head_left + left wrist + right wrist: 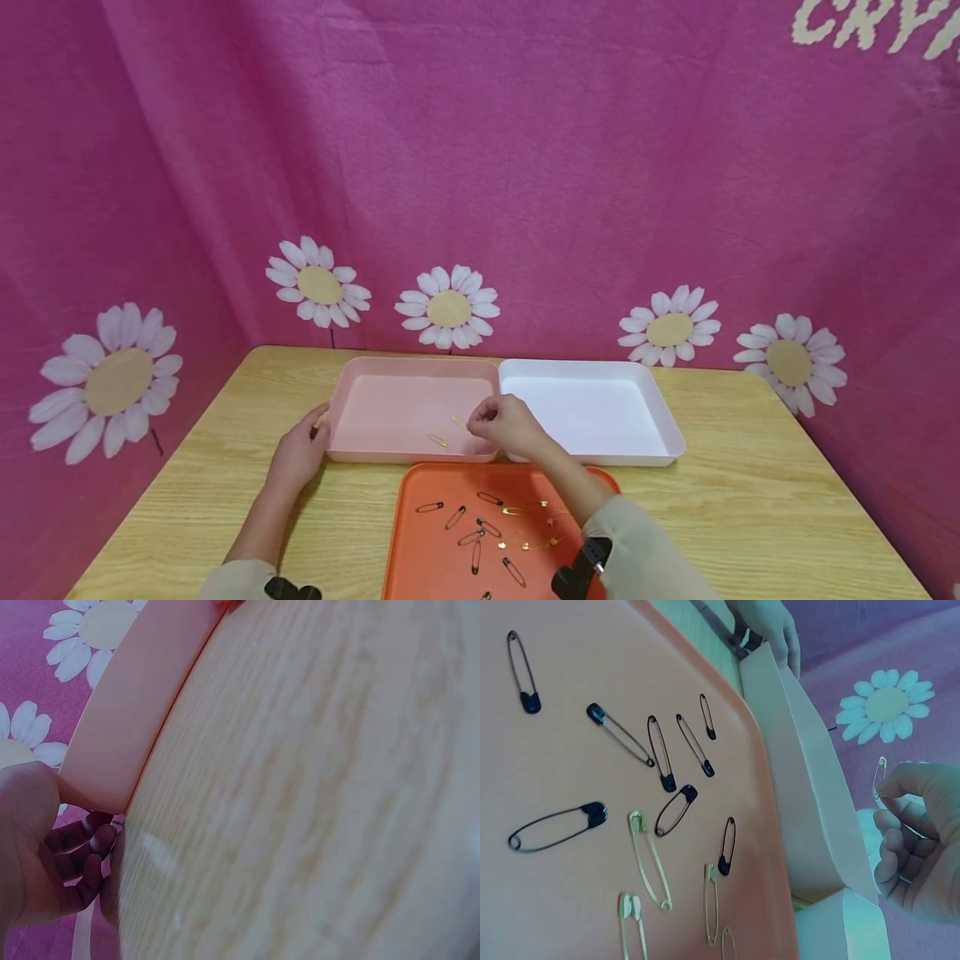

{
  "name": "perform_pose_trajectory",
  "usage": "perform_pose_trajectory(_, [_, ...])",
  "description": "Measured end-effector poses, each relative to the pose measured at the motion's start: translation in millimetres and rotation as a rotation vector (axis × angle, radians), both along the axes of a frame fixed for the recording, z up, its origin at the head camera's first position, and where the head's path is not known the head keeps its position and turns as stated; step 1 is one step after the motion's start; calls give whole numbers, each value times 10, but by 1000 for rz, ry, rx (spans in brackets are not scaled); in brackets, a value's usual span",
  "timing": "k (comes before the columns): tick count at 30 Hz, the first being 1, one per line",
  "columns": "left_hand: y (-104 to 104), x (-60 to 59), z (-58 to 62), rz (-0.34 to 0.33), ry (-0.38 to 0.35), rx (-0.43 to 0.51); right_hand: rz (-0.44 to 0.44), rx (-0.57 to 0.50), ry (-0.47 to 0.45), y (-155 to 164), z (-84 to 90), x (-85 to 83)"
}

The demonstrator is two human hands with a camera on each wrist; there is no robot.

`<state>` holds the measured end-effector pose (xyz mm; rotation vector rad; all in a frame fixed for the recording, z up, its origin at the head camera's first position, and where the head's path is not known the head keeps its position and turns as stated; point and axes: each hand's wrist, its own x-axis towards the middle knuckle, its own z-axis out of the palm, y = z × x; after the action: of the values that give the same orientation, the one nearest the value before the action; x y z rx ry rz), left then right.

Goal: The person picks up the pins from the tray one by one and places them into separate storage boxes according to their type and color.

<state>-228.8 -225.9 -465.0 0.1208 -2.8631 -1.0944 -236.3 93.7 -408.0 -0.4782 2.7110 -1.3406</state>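
A gold safety pin [883, 763] is pinched between the fingers of the right hand [506, 422], above the pink tray [390, 408], whose outer side the left hand's [297, 454] relaxed fingers touch. I'd call it early: two gold pins [438, 440] lie inside, while the orange tray [427, 571] still carries several more gold ones [513, 511] and all the visible black pins [513, 572].

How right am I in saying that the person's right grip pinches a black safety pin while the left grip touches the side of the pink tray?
Not quite: the safety pin that the right grip pinches is gold-coloured, not black, as the right wrist view shows. The left grip does touch the side of the pink tray.
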Motion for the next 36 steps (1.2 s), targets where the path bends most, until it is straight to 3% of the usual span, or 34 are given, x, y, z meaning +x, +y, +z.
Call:
perform_pose_trajectory(6, [12,8,8,7,-10,2,-23,-12,-14,-93,-23,-35])
perform_pose_trajectory(14, [-1,-7,4,9,-14,3,-15,78,39,-222,-131,-98])
perform_pose_trajectory(21, [0,-7,-16,8,-17,5,-31,48,-53,-334,-228,-156])
perform_pose_trajectory(25, [-10,-4,-21,10,-9,-6,-42,56,-58,-400,-260,-189])
perform_pose_trajectory(36, [-22,-17,-29,16,5,6,-86,205,-36,-468,-344,-241])
